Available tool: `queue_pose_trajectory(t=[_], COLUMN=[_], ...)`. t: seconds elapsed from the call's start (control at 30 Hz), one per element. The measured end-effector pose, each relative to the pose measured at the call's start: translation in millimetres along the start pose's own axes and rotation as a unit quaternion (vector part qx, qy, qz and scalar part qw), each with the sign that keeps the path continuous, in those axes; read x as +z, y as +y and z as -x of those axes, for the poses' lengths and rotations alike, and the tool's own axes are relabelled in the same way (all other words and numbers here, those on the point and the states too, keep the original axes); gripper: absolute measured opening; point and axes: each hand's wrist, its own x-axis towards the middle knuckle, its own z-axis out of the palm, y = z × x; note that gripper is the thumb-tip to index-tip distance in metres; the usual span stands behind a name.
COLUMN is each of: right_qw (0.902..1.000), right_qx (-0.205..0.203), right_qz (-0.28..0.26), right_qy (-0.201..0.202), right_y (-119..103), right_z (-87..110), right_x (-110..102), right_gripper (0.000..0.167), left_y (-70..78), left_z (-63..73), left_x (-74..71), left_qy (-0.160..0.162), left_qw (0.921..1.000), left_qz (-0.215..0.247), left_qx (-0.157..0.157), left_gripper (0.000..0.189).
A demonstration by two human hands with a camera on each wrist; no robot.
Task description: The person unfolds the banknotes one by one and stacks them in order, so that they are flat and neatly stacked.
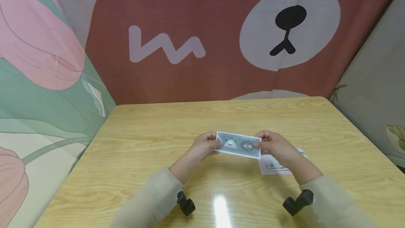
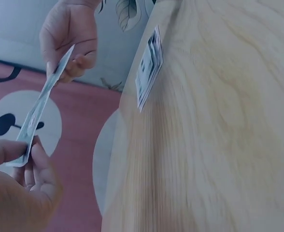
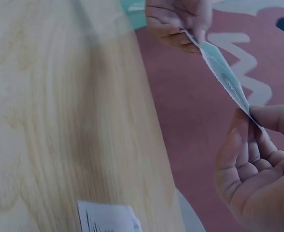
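A grey-green paper play banknote (image 1: 238, 145) with a white border, a white cartoon bear and a dark oval is stretched between both hands above the table. My left hand (image 1: 202, 147) pinches its left end between thumb and fingers. At the other end, my right hand (image 1: 276, 147) pinches it the same way. Both wrist views show the note (image 2: 38, 108) nearly edge-on, slightly bent. Below the right hand lies a small stack of similar paper notes (image 1: 272, 164), partly hidden by that hand and wrist; the left wrist view shows several layers in the stack (image 2: 149, 72).
The light wood table (image 1: 142, 133) reaches back to a reddish-brown cloth (image 1: 190, 80) with a cartoon bear face. Floral cloth (image 1: 41, 38) hangs at the left. Dark wrist devices (image 1: 186, 203) are worn at both cuffs. A bright light reflection marks the table's front.
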Motion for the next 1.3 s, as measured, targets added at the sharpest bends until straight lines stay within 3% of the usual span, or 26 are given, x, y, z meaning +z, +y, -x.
queue_pose_trajectory(t=[0.17,0.47,0.67,1.0,1.3], right_qw=[0.9999,0.9939,0.9910,0.9840,0.9734], right_qx=[-0.001,0.005,0.008,-0.007,0.028], right_qz=[-0.012,0.087,0.107,0.151,0.195], right_qy=[0.004,0.068,0.080,0.095,0.116], right_y=[5,18,29,38,48], right_z=[8.3,20.1,26.0,26.2,31.0], right_x=[-16,-45,-62,-86,-104], right_gripper=[0.014,0.024,0.022,0.018,0.022], left_y=[-3.1,-10.5,-18.3,-24.2,-30.9], left_z=[-9.6,-18.3,-26.9,-42.3,-51.6], left_x=[19.7,47.6,63.9,90.0,118.6], left_qy=[0.015,0.010,0.016,0.055,0.082], left_qw=[0.9997,0.9998,0.9999,0.9984,0.9962], left_qz=[0.016,0.016,0.003,-0.009,-0.024], left_qx=[-0.006,-0.009,-0.005,-0.001,-0.014], left_gripper=[0.016,0.011,0.009,0.008,0.008])
